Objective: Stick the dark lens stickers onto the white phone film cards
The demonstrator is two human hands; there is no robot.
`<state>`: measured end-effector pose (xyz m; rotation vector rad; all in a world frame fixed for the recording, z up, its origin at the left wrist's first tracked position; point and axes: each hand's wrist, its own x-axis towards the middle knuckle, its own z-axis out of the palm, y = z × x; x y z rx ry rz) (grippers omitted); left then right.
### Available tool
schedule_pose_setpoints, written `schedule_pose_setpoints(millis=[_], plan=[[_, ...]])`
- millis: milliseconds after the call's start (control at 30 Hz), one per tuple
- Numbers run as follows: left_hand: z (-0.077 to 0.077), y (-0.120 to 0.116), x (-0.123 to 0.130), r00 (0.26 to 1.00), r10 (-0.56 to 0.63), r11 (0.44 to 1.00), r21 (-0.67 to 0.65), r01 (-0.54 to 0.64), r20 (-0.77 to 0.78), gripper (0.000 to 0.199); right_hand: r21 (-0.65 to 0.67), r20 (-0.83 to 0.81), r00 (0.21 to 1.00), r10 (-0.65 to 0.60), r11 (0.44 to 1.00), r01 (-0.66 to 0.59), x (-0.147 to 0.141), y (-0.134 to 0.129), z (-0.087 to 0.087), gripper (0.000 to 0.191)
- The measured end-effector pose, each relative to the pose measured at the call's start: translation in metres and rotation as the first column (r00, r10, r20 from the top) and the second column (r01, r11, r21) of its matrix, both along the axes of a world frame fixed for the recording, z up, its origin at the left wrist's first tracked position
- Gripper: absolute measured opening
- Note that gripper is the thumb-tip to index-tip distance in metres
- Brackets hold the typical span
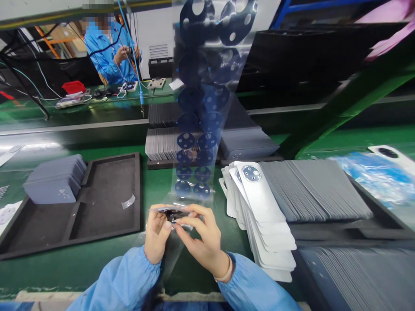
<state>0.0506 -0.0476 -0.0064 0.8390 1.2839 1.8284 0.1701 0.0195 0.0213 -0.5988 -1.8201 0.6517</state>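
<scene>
A clear film strip (pixel 194 129) with dark blue round stickers hangs down in front of me, its lower end close to my hands. My left hand (pixel 158 233) grips the left side of a thin, shiny piece (pixel 177 211), seen nearly edge-on. At its right side, my right hand (pixel 202 235) has its fingers closed, thumb and index finger pinched at the piece's near edge; what lies between those fingertips is too small to tell. To the right lies a fanned stack of white phone-shaped panels (pixel 266 203), the top one bearing a dark round camera sticker (pixel 251 173).
On the left is a black divided tray (pixel 106 203) with grey panels (pixel 55 179) and a film scrap. More grey panels stand in rows behind the strip and at right (pixel 314 188). Blue plastic (pixel 376 177) lies far right. A person (pixel 108 52) in blue works across the bench.
</scene>
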Motion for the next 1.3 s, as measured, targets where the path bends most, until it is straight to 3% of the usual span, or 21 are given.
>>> schedule_pose_setpoints(millis=[433,833,933,1100,1300], plan=[[0.0,0.001,0.001,1.0,0.0,1.0,0.022,0.0,-0.011,0.029,-0.034,-0.037,0.999,0.024,0.999,-0.025,0.0,0.0,-0.002,0.019],[0.001,0.002,0.001,0.999,0.016,0.999,0.036,-0.015,-0.03,0.035,-0.076,-0.054,0.998,0.02,0.997,-0.024,0.0,0.0,0.002,0.012],[0.002,0.004,0.001,0.998,0.043,0.999,0.024,-0.042,-0.042,0.039,-0.155,-0.112,0.993,0.028,0.987,-0.045,-0.001,0.001,0.001,0.013],[0.005,0.005,0.003,0.992,0.124,0.984,-0.127,-0.126,-0.019,0.025,-0.356,-0.207,0.978,-0.003,0.932,-0.073,-0.005,0.003,-0.002,0.016],[0.014,0.007,0.005,0.985,0.173,0.972,-0.163,-0.168,0.018,0.038,-0.513,-0.192,0.981,-0.001,0.853,-0.099,-0.004,0.006,-0.006,0.019]])
